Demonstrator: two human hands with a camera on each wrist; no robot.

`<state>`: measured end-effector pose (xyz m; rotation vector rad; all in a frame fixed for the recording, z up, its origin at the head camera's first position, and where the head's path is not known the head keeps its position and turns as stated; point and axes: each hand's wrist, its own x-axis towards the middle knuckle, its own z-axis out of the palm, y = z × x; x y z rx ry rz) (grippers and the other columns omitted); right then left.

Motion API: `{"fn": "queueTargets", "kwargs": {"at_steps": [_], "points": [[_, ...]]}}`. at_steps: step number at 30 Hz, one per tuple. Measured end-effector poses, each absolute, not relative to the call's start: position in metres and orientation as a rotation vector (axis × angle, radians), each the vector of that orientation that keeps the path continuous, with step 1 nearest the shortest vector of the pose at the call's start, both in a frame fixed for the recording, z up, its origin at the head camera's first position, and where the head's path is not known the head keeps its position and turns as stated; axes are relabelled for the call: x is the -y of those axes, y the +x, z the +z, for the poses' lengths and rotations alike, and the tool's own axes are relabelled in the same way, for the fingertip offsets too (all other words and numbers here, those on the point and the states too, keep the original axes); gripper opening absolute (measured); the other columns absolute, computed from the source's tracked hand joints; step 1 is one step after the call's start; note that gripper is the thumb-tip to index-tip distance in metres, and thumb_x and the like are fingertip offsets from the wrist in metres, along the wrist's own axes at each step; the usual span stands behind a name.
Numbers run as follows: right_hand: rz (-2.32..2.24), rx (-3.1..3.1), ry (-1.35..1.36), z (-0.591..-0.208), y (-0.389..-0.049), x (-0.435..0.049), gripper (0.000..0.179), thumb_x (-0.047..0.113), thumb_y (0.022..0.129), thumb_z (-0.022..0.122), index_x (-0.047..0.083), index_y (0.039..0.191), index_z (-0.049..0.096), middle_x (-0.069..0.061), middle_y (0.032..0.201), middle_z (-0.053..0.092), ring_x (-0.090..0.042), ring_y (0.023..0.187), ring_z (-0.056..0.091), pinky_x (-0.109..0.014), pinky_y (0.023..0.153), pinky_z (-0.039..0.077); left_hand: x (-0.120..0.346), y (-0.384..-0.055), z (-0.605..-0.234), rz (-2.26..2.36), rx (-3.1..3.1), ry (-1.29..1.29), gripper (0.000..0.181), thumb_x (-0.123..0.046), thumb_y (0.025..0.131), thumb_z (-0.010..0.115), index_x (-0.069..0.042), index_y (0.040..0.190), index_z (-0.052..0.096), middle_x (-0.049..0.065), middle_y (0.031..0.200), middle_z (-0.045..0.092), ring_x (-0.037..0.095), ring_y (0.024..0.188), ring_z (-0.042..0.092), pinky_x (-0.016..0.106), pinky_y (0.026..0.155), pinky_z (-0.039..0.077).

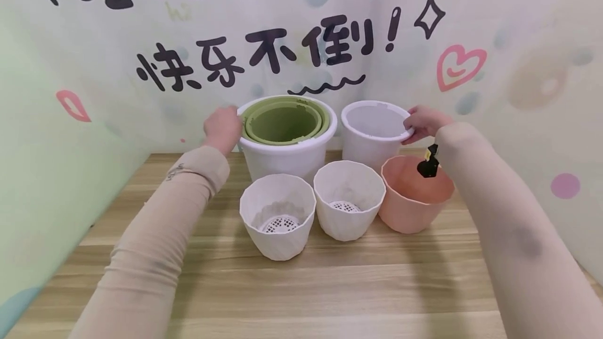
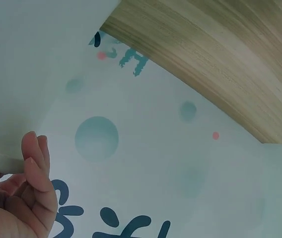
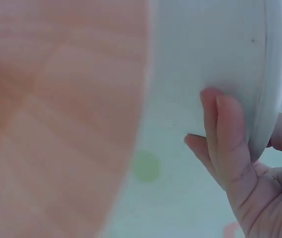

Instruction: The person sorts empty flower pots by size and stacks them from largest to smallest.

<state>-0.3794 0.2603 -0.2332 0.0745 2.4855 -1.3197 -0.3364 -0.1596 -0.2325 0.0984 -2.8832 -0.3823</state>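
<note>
My left hand grips the left rim of a large white flowerpot at the back. Two green flowerpots sit nested inside it. In the left wrist view, the fingers curl round the pot's rim. Beside it, a second white flowerpot has my right hand holding its right rim. The right wrist view shows fingers along the outer wall and the thumb over the rim. A pink flowerpot stands in front of that pot, partly behind my right sleeve.
Two smaller white flowerpots with slotted bottoms, one left and one in the middle, stand in front of the large pots. All rest on a wood-grain table. A printed cloth hangs right behind the table.
</note>
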Motion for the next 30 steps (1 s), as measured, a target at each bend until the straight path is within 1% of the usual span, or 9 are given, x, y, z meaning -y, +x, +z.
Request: {"fn": "queueTargets", "kwargs": {"at_steps": [3,7,12,17,19,22,25,27,30], "points": [[-1.313,-2.536,0.04,-0.218,-0.376,-0.256,0.042,-0.001,0.087,0.043,-0.013,0.126,0.029,-0.029,0.115,0.043,-0.018,0.063,0.065,-0.039,0.07,0.054,0.162,-0.336,-0.235,-0.432,2.866,0.105,0.027,-0.016,0.092,0.035,0.0,0.102,0.055,0.02,0.101,0.061,0.034,0.092,0.059,0.047,0.072,0.048],[-1.3,-2.575,0.003,-0.192,-0.373,-0.251,0.038,0.0,0.087,0.045,-0.014,0.121,0.036,-0.018,0.095,0.053,-0.018,0.061,0.065,-0.036,0.065,0.055,0.163,-0.333,-0.237,-0.468,2.854,0.12,0.027,-0.018,0.092,0.035,-0.001,0.098,0.055,0.02,0.099,0.061,0.034,0.092,0.059,0.047,0.072,0.047],[-1.277,-2.57,0.015,-0.162,-0.368,-0.247,0.031,0.0,0.086,0.044,-0.012,0.114,0.038,-0.007,0.076,0.054,-0.017,0.058,0.065,-0.034,0.064,0.055,0.162,-0.332,-0.236,-0.453,2.851,0.119,0.029,-0.021,0.094,0.036,0.001,0.097,0.054,0.022,0.099,0.061,0.035,0.093,0.059,0.048,0.072,0.048],[-1.3,-2.562,0.034,-0.138,-0.364,-0.243,0.026,0.002,0.086,0.044,-0.009,0.11,0.04,-0.005,0.069,0.055,-0.017,0.056,0.065,-0.032,0.062,0.055,0.163,-0.332,-0.237,-0.468,2.852,0.137,0.028,-0.022,0.095,0.036,0.0,0.097,0.054,0.021,0.098,0.06,0.036,0.092,0.059,0.048,0.073,0.047],[-1.298,-2.555,0.035,-0.128,-0.362,-0.242,0.025,0.002,0.087,0.043,-0.007,0.11,0.041,-0.003,0.068,0.056,-0.017,0.057,0.065,-0.03,0.063,0.055,0.163,-0.333,-0.238,-0.489,2.855,0.147,0.029,-0.023,0.095,0.036,0.0,0.101,0.054,0.02,0.099,0.06,0.034,0.091,0.058,0.047,0.073,0.047],[-1.31,-2.547,0.034,-0.111,-0.361,-0.241,0.023,0.002,0.087,0.042,-0.004,0.109,0.043,-0.001,0.068,0.057,-0.016,0.058,0.066,-0.029,0.065,0.055,0.163,-0.333,-0.24,-0.588,2.85,0.168,0.034,-0.024,0.095,0.036,-0.001,0.112,0.054,0.019,0.102,0.061,0.031,0.081,0.062,0.043,0.07,0.047],[-1.342,-2.559,0.031,-0.094,-0.36,-0.238,0.021,0.002,0.087,0.042,-0.001,0.108,0.043,0.0,0.067,0.058,-0.016,0.058,0.066,-0.028,0.064,0.054,0.163,-0.334,-0.242,-0.678,2.825,0.194,0.037,-0.026,0.095,0.037,-0.004,0.121,0.052,0.017,0.104,0.062,0.023,0.064,0.062,0.038,0.065,0.044],[-1.368,-2.584,0.034,-0.085,-0.36,-0.234,0.024,0.001,0.086,0.043,0.0,0.11,0.043,0.0,0.068,0.058,-0.016,0.058,0.065,-0.028,0.064,0.055,0.164,-0.334,-0.242,-0.699,2.811,0.21,0.037,-0.026,0.095,0.038,-0.005,0.121,0.052,0.016,0.102,0.063,0.019,0.056,0.06,0.036,0.063,0.042],[-1.369,-2.648,0.034,-0.074,-0.359,-0.225,0.027,0.002,0.086,0.043,-0.001,0.113,0.043,0.0,0.068,0.058,-0.016,0.057,0.065,-0.028,0.064,0.055,0.164,-0.334,-0.242,-0.693,2.801,0.207,0.036,-0.026,0.094,0.038,-0.005,0.118,0.054,0.016,0.1,0.063,0.018,0.054,0.059,0.036,0.063,0.042]]}}
